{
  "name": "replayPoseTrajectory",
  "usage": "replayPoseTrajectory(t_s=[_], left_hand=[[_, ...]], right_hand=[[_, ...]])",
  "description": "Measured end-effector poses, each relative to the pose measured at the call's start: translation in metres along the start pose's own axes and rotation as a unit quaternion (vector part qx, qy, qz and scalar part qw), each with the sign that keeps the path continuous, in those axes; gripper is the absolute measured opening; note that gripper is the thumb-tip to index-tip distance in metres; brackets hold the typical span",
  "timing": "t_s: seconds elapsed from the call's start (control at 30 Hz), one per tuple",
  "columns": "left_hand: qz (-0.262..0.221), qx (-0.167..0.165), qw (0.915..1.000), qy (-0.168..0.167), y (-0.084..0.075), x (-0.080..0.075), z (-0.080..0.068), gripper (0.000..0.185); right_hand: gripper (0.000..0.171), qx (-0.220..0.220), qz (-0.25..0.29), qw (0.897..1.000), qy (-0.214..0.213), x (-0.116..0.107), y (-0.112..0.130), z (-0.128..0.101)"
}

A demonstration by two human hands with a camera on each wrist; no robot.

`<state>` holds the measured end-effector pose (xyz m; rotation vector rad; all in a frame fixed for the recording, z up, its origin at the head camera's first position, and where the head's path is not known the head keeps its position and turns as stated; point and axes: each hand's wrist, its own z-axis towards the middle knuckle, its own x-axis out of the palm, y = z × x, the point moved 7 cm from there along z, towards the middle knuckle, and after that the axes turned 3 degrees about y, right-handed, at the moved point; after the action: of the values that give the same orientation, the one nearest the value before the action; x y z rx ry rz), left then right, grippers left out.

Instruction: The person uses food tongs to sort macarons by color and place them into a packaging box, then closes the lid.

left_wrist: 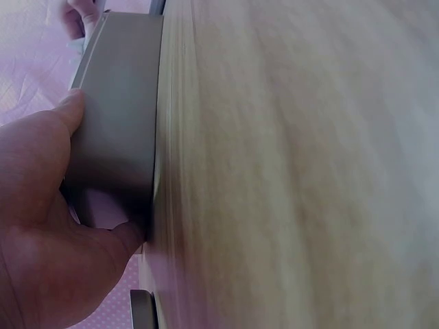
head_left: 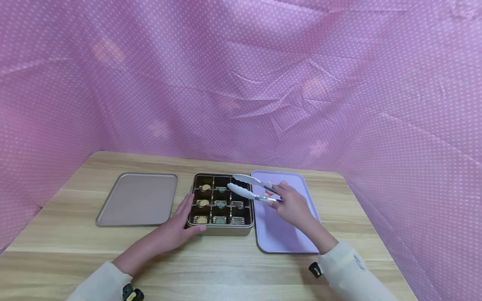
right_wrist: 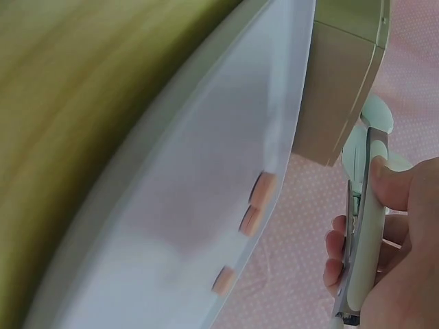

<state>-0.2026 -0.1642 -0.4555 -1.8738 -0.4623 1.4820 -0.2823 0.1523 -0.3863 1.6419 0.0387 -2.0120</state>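
A tin box (head_left: pixel 226 230) with a dark divided insert stands mid-table. Yellow round pieces (head_left: pixel 203 203) lie in its left column, green round pieces (head_left: pixel 220 204) in the middle column. My left hand (head_left: pixel 177 232) touches the box's near left corner, fingers straight along the left side and thumb at the front rim. My right hand (head_left: pixel 291 205) grips a pair of tongs (right_wrist: pixel 367 219) by the handles. Their white tips are spread apart above the box's right column, with no piece visible between them. Pink round pieces (right_wrist: pixel 251 221) lie on the purple tray (head_left: pixel 278 232) below the right hand.
Left of the box, a flat grey-brown lid (head_left: pixel 141 200) lies on the wooden table (head_left: pixel 211 267). The purple tray sits close against the box's right side. Pink dotted cloth (head_left: pixel 241 104) hangs around the back and sides.
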Motion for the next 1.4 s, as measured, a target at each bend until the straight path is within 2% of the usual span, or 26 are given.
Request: replayPoseTrajectory(t_s=[0.17,0.37,0.63,1.0,1.4], left_hand=[[0.0,0.0,1.0,0.0,-0.002,0.0,-0.001,0.113],[-0.002,-0.002,1.0,0.001,-0.002,0.0,-0.001,0.113],[-0.003,-0.004,1.0,0.003,0.0,0.0,-0.001,0.113],[-0.005,-0.008,0.9999,0.007,-0.001,0.0,0.0,0.113],[-0.01,-0.009,0.9999,0.011,-0.002,0.0,-0.001,0.113]], right_hand=[[0.066,0.026,0.004,1.0,0.012,-0.006,-0.016,-0.012],[0.061,0.033,0.012,0.999,0.001,-0.013,-0.032,-0.025],[0.057,0.06,0.017,0.998,0.008,-0.015,-0.054,-0.038],[0.054,0.067,0.01,0.998,0.01,-0.011,-0.066,-0.051],[0.051,0.066,-0.004,0.998,0.021,-0.007,-0.069,-0.056]])
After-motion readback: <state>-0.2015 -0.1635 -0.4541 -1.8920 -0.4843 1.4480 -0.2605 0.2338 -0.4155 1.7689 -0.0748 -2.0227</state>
